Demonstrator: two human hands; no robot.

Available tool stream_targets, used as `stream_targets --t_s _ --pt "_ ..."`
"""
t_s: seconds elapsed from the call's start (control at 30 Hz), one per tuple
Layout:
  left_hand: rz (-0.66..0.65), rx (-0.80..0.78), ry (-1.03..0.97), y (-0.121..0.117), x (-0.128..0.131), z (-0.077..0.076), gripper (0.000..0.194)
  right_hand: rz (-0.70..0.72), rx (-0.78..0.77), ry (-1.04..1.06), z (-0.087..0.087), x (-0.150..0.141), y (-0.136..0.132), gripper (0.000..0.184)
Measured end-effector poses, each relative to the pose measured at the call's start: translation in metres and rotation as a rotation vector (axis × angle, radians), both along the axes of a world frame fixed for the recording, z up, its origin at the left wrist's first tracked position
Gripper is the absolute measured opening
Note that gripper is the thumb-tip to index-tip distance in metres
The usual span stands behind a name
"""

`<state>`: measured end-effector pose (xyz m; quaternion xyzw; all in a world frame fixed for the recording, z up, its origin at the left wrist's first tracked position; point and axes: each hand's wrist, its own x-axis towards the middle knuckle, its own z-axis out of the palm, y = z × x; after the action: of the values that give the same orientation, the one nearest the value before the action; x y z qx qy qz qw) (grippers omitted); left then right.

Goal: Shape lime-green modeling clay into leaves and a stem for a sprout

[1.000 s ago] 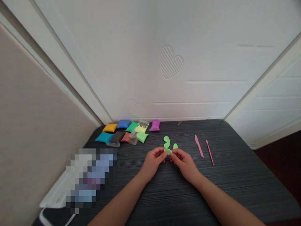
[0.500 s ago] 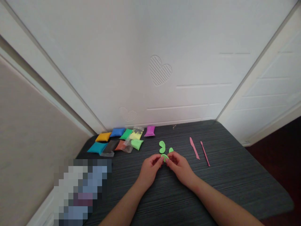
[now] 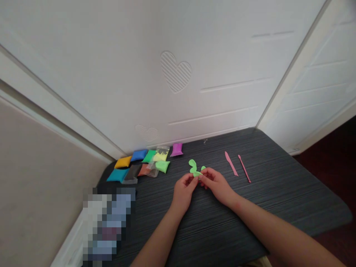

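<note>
Between the fingertips of my left hand [image 3: 184, 190] and my right hand [image 3: 216, 182] is a small flattened piece of light green modelling clay [image 3: 197, 174]. Both hands are closed in a pinch on it, just above the dark table. Right behind it lies a green clay shape with two rounded lobes [image 3: 192, 164], partly covered by the held piece. Another bit of green clay [image 3: 203, 168] peeks out behind my right fingers, mostly hidden.
Clay packets in several colours, among them a teal one [image 3: 117, 175] and a purple one [image 3: 177, 149], lie at the back left. A pink plastic knife [image 3: 231, 163] and a thin pink modelling tool [image 3: 244, 168] rest to the right. A white panel [image 3: 222, 63] rises behind the dark table [image 3: 278, 178].
The view has tilted and shifted a little. Both hands still pinch the green clay piece, which is now turned and overlaps the lobed shape behind it.
</note>
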<state>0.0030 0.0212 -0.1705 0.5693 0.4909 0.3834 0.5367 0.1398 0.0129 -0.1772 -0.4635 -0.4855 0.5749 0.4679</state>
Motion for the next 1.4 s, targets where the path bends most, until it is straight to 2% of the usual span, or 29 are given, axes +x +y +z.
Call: stream_targets --t_s 0.23,0.7,0.83,1.03,1.23,1.4 --pt "0.025 0.010 0.002 -0.004 -0.001 -0.002 0.023 0.012 -0.002 0.056 -0.004 0.000 0.000 0.018" --pt "0.052 0.066 0.009 -0.008 -0.005 0.001 0.023 0.022 0.058 -0.074 0.000 0.000 -0.007 0.016" --pt "0.030 0.065 -0.027 -0.008 -0.007 -0.002 0.026 0.013 0.040 -0.054 -0.001 0.000 -0.008 0.017" --pt "0.002 0.097 0.059 -0.006 -0.009 0.000 0.025 0.015 0.041 -0.029 0.000 -0.001 -0.008 0.017" --pt "-0.056 0.067 -0.009 -0.003 -0.013 0.004 0.032 0.009 0.044 -0.019 0.004 -0.001 -0.008 0.018" --pt "-0.066 0.032 -0.055 -0.002 -0.013 0.007 0.030 0.007 0.053 0.005 0.005 -0.002 -0.009 0.017"
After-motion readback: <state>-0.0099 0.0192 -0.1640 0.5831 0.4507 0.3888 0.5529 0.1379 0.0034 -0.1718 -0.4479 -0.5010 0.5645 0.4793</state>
